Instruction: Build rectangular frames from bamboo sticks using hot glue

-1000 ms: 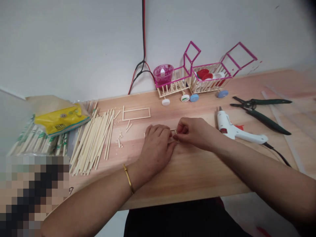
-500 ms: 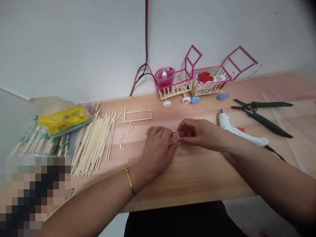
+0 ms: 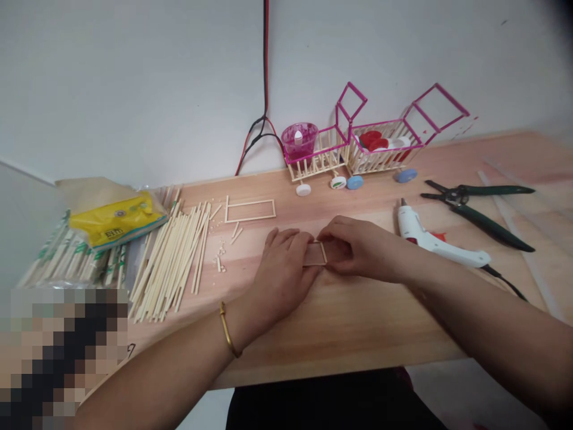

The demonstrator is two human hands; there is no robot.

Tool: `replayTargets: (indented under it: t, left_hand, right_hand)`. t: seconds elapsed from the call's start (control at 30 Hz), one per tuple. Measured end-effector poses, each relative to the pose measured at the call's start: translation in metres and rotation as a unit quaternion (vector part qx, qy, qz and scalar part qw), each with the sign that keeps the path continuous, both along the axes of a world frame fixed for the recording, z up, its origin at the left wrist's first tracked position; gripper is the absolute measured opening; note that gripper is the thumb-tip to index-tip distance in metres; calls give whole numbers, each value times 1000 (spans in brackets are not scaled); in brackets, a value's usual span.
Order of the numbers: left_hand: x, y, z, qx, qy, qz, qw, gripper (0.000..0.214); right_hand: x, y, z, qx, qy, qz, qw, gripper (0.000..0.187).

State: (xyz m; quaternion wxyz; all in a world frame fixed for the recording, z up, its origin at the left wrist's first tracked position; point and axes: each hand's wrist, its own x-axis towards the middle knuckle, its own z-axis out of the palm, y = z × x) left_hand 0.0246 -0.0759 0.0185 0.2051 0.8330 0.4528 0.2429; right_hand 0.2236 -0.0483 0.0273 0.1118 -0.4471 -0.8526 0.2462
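A small frame of thin wooden sticks (image 3: 324, 254) lies on the wooden table, mostly covered by my hands. My left hand (image 3: 283, 263), with a gold bangle at the wrist, is closed over its left part and holds it down. At the frame's right end, my right hand (image 3: 364, 246) is curled, with its fingertips gripping the end. Behind my left hand lies another rectangular stick frame (image 3: 250, 202). Short stick offcuts (image 3: 219, 264) are scattered left of my hands.
A pile of wooden sticks (image 3: 172, 263) lies left, beside bagged sticks and a yellow packet (image 3: 119, 220). Two stick carts with purple rims, a left cart (image 3: 317, 162) and a right cart (image 3: 385, 156), stand by the wall. A glue gun (image 3: 441, 243) and green-handled pruners (image 3: 486, 218) lie right.
My right hand has shifted slightly down and its fingers now sit closer around the frame's end. More of the frame's right end shows between my hands.
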Motion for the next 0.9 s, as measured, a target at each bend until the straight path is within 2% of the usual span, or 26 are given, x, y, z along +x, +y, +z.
replayTargets:
  t: [0.1,0.17,0.23,0.33,0.47,0.63,0.77,0.9]
  left_hand:
    - [-13,11,9,-41,-136,47,989,29]
    - [-25,21,18,-52,-256,99,960,20]
    - [-37,28,28,-32,-295,155,942,18]
    - [-51,31,39,-46,-211,189,958,17]
    - [-58,25,40,-99,-14,142,985,20]
    - [-56,12,32,-120,191,74,971,45]
    - [-49,6,30,-91,260,43,960,37]
    - [-45,6,31,-78,277,36,957,27]
  right_hand:
    - [0,-1,0,3,-7,-8,1000,33]
    - [-1,-2,0,4,-11,-9,1000,33]
    - [-1,-2,0,5,-13,-12,1000,32]
    - [-3,-2,0,7,-20,-19,1000,32]
    - [-3,-1,-2,15,-26,-15,999,32]
    - [-2,-1,-4,23,-22,-18,999,31]
    - [-3,-2,-2,19,-21,-19,999,31]
    - [-4,-2,1,12,-20,-17,1000,31]
